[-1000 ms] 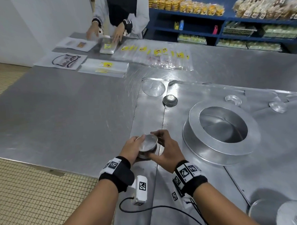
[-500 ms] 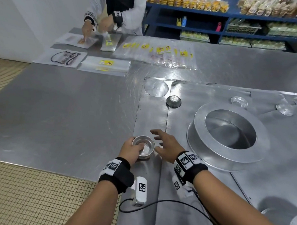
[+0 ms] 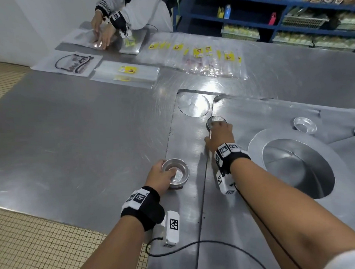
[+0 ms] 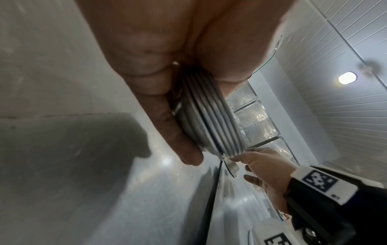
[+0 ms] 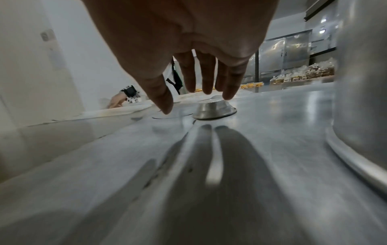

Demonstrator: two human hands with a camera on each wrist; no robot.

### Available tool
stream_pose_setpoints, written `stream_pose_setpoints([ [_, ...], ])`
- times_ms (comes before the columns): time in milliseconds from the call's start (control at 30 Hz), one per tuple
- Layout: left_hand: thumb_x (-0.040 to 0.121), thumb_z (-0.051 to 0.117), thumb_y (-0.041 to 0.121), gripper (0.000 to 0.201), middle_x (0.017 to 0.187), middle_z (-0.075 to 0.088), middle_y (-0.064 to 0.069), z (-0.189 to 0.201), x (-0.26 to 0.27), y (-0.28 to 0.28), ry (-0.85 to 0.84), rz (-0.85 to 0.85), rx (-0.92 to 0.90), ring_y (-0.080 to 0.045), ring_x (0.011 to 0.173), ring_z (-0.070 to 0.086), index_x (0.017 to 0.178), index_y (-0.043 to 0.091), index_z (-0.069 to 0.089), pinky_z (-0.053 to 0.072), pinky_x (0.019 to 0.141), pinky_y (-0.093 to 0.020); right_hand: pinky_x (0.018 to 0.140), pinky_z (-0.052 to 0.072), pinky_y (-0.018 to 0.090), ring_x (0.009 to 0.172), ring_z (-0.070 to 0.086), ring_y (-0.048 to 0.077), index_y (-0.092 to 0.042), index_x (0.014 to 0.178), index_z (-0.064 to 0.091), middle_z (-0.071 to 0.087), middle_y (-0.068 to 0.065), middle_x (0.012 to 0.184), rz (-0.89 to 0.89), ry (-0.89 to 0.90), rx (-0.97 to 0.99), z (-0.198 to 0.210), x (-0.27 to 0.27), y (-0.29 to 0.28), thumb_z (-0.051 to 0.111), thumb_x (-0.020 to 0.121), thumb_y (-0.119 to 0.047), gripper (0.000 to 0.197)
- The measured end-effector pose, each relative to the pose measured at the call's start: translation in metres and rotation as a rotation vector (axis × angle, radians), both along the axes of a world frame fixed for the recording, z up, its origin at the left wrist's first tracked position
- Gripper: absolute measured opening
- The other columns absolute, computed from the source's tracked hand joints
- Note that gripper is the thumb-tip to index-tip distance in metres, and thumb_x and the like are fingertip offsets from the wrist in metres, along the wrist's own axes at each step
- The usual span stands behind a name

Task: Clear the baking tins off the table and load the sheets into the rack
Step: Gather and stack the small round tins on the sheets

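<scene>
1. The left hand (image 3: 161,176) makes the nearest grip: thumb inside the top cup, fingers curled under, holding a nested stack of small tins (image 3: 177,172) just above the surface (image 3: 82,137). The left wrist view shows several thin rims packed together; I judge them light, stiff and slick, liable to slide apart unless pinched across the rims.
2. Ahead and to the right of that grip, the right hand (image 3: 220,136) reaches with fingers straight and spread, holding nothing, fingertips at an upturned small tin (image 3: 216,121); whether they touch it I cannot tell.
3. That tin sits rim-down on a baking sheet (image 3: 252,115); its flared rim looks like the best place to take hold, thumb against fingers.
4. Right of the reaching grip stands a large ring tin (image 3: 294,164); beyond it lie two more small tins (image 3: 305,125).
5. Farthest away, bags with yellow labels (image 3: 198,52) lie near another person's hands (image 3: 102,36); no writing is legible.
</scene>
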State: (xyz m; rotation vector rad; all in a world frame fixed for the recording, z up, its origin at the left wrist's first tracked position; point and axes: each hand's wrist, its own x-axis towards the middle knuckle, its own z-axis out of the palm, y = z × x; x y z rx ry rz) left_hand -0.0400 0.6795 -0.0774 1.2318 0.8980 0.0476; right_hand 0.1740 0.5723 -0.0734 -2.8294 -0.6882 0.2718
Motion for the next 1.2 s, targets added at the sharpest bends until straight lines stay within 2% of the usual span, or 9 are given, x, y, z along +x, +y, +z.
stream_pose_setpoints([
  [167,0.092,0.058,-0.006,0.020,0.091,0.061,-0.021,-0.005,0.008,0.007,0.006,-0.023,0.027,-0.026,0.065,0.063,0.112,-0.006,0.059,0.058,0.052,-0.036,0.106,0.036,0.044,0.137,0.026,0.033,-0.009,0.144,0.035,0.033,0.014,0.149,-0.165,0.044,0.036,-0.003,0.035,0.008,0.061,0.090,-0.039,0.066],
  [433,0.092,0.058,-0.005,0.015,0.087,0.064,-0.017,-0.014,0.006,0.011,0.013,-0.058,0.087,-0.014,0.057,0.064,0.107,-0.005,0.060,0.051,0.047,-0.021,0.095,0.041,0.046,0.124,0.039,0.036,-0.005,0.126,0.047,0.048,0.017,0.129,-0.291,0.109,0.018,-0.010,0.056,0.018,0.052,0.091,-0.048,0.056],
  [500,0.090,0.062,-0.001,0.014,0.086,0.064,-0.017,-0.013,0.006,0.010,0.013,-0.052,0.089,-0.016,0.059,0.065,0.105,-0.001,0.062,0.054,0.049,-0.028,0.095,0.042,0.046,0.123,0.041,0.036,-0.005,0.126,0.045,0.049,0.017,0.127,-0.301,0.103,0.042,-0.010,0.055,0.019,0.060,0.088,-0.045,0.057],
  [600,0.077,0.066,0.013,0.018,0.084,0.067,-0.017,-0.008,0.004,0.008,0.022,-0.046,0.093,-0.027,0.070,0.064,0.095,0.012,0.066,0.061,0.067,-0.054,0.097,0.043,0.044,0.125,0.042,0.036,-0.002,0.130,0.039,0.046,0.018,0.131,-0.283,0.083,0.087,-0.005,0.049,0.021,0.073,0.084,-0.033,0.065],
  [667,0.079,0.065,0.008,0.014,0.082,0.065,-0.018,-0.005,0.001,0.007,0.023,-0.031,0.064,-0.030,0.070,0.063,0.093,0.011,0.065,0.059,0.069,-0.061,0.098,0.043,0.043,0.125,0.042,0.037,0.000,0.130,0.038,0.044,0.018,0.132,-0.267,0.077,0.128,0.000,0.042,0.022,0.076,0.083,-0.030,0.067],
  [767,0.071,0.066,0.013,0.022,0.083,0.066,-0.018,-0.001,-0.005,0.003,0.041,-0.025,0.054,-0.032,0.072,0.064,0.094,0.013,0.066,0.057,0.069,-0.065,0.091,0.047,0.040,0.117,0.050,0.036,0.000,0.123,0.044,0.048,0.017,0.125,-0.262,0.104,0.294,0.009,0.022,0.023,0.076,0.080,-0.032,0.063],
  [900,0.065,0.067,0.022,0.021,0.085,0.070,-0.014,-0.011,-0.013,0.000,0.059,-0.055,0.089,-0.036,0.081,0.068,0.086,0.024,0.068,0.057,0.074,-0.063,0.076,0.042,0.019,0.107,0.056,0.024,-0.008,0.122,0.049,0.053,0.006,0.116,-0.227,0.193,0.550,0.028,-0.024,0.013,0.080,0.076,-0.029,0.060],
  [1067,0.065,0.070,0.030,0.028,0.084,0.070,-0.013,0.010,-0.025,-0.018,0.022,-0.039,0.080,-0.033,0.084,0.069,0.091,0.018,0.069,0.055,0.081,-0.064,0.090,0.052,0.030,0.103,0.058,0.017,-0.024,0.124,0.050,0.049,0.000,0.118,-0.128,0.157,0.743,0.041,-0.082,-0.015,0.086,0.063,-0.038,0.072],
  [1200,0.090,0.066,0.040,0.033,0.099,0.067,-0.016,0.050,-0.031,-0.046,0.023,0.025,-0.017,-0.035,0.088,0.068,0.105,0.010,0.066,0.058,0.075,-0.061,0.088,0.055,0.024,0.097,0.062,0.009,-0.027,0.119,0.047,0.044,-0.003,0.117,-0.038,0.188,0.872,0.054,-0.126,-0.048,0.087,0.063,-0.035,0.070],
])
